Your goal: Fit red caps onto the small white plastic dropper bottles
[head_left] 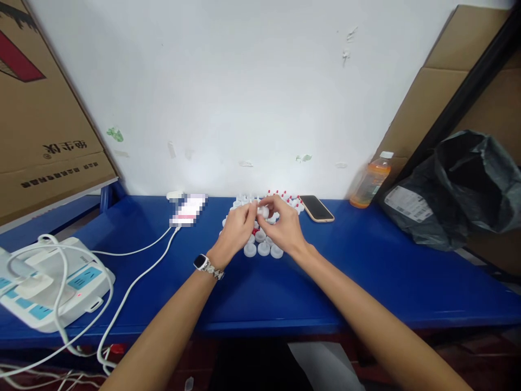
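A white plastic cap is pinched in the curled fingers of my right hand. My left hand, wearing a watch, is closed right beside it, fingertips at the cap's left side; whatever those fingers grip is hidden. Under and around both hands stand several white nozzle caps, the front ones with round bases. Small red tips show between the hands. Behind my right hand, more white caps with red tips stand in a group.
A phone lies right of the caps on the blue table. Farther right are an orange drink bottle and a black plastic bag. On the left, a power strip trails white cables near a blurred-out device.
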Action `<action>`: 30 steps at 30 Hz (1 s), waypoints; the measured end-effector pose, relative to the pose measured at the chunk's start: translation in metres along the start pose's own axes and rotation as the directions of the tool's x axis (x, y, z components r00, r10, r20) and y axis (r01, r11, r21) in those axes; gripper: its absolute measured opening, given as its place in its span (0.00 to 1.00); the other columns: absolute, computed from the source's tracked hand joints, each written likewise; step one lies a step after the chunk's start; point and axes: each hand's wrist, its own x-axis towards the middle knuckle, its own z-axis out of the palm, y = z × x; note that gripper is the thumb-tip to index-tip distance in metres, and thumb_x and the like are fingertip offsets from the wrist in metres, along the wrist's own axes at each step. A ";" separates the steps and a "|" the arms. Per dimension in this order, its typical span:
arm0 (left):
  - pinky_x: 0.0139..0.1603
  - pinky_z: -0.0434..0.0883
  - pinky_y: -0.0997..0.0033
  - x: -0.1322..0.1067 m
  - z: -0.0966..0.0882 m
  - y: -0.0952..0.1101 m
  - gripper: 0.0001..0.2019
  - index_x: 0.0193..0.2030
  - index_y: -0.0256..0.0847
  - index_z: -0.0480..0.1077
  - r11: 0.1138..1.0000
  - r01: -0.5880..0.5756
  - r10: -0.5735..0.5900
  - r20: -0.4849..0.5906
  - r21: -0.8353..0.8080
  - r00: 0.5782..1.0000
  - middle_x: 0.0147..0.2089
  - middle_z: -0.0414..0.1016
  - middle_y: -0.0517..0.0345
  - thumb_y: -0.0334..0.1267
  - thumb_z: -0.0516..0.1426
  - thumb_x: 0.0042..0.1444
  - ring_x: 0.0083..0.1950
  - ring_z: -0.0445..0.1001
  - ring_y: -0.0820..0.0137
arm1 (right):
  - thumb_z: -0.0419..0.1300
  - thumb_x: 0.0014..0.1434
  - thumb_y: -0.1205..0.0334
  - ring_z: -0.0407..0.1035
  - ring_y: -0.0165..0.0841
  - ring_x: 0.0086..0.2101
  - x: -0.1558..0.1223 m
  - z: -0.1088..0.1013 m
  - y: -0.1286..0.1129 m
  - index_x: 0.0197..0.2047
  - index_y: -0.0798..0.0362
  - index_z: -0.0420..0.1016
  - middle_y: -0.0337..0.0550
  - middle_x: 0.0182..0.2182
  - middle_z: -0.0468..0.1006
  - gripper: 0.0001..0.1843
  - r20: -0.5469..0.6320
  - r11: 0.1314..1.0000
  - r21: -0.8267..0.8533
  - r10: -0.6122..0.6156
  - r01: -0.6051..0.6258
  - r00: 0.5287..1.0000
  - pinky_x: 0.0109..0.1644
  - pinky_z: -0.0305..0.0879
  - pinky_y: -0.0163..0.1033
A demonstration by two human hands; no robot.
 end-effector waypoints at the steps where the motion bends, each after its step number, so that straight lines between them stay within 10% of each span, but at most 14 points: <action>1: 0.35 0.62 0.67 -0.002 -0.004 0.001 0.20 0.31 0.42 0.63 0.992 -0.067 0.064 0.028 0.110 0.998 0.28 0.66 0.59 0.49 0.43 0.70 0.33 0.65 0.67 | 0.59 0.58 0.65 0.71 0.33 0.35 0.000 -0.002 0.002 0.43 0.50 0.68 0.41 0.37 0.76 0.08 0.029 0.996 0.064 0.061 -0.063 0.998 0.41 0.70 0.40; 8: 0.41 0.62 0.63 -0.004 -0.018 0.005 0.19 0.33 0.42 0.61 0.854 -0.397 0.317 0.268 0.337 0.910 0.32 0.67 0.55 0.42 0.38 0.72 0.39 0.63 0.63 | 0.68 0.51 0.56 0.72 0.31 0.33 0.000 -0.012 0.013 0.42 0.50 0.66 0.40 0.36 0.76 0.19 0.327 0.829 0.438 0.214 -0.348 0.920 0.36 0.70 0.38; 15: 0.34 0.58 0.67 0.001 -0.006 0.003 0.20 0.29 0.41 0.61 0.985 -0.138 0.134 0.049 0.107 0.990 0.27 0.65 0.60 0.44 0.41 0.71 0.31 0.62 0.69 | 0.59 0.61 0.65 0.69 0.32 0.35 0.001 -0.019 -0.004 0.43 0.51 0.69 0.42 0.38 0.74 0.06 0.159 0.995 0.100 -0.019 0.003 0.987 0.42 0.68 0.40; 22: 0.26 0.52 0.70 0.008 0.008 0.006 0.21 0.25 0.41 0.58 0.935 0.166 -0.170 0.013 -0.314 0.985 0.22 0.55 0.64 0.49 0.45 0.67 0.24 0.53 0.75 | 0.50 0.64 0.73 0.70 0.39 0.46 0.002 -0.005 -0.011 0.41 0.52 0.69 0.52 0.44 0.72 0.10 0.034 0.945 -0.174 -0.276 0.278 0.960 0.49 0.69 0.44; 25: 0.25 0.52 0.71 0.008 0.005 0.002 0.21 0.26 0.41 0.59 0.923 0.210 -0.197 0.071 -0.323 0.978 0.21 0.55 0.64 0.49 0.44 0.67 0.23 0.53 0.74 | 0.50 0.64 0.72 0.70 0.39 0.45 0.002 -0.001 -0.008 0.39 0.52 0.70 0.51 0.43 0.72 0.09 0.006 0.956 -0.161 -0.246 0.244 0.969 0.49 0.69 0.45; 30: 0.35 0.61 0.68 -0.001 -0.012 -0.003 0.21 0.35 0.41 0.65 0.988 -0.077 0.063 0.105 0.133 0.992 0.30 0.67 0.57 0.51 0.42 0.70 0.35 0.66 0.66 | 0.62 0.58 0.64 0.71 0.33 0.33 0.003 -0.006 0.005 0.43 0.50 0.71 0.43 0.39 0.76 0.09 0.135 0.978 0.165 0.104 -0.126 0.985 0.40 0.70 0.41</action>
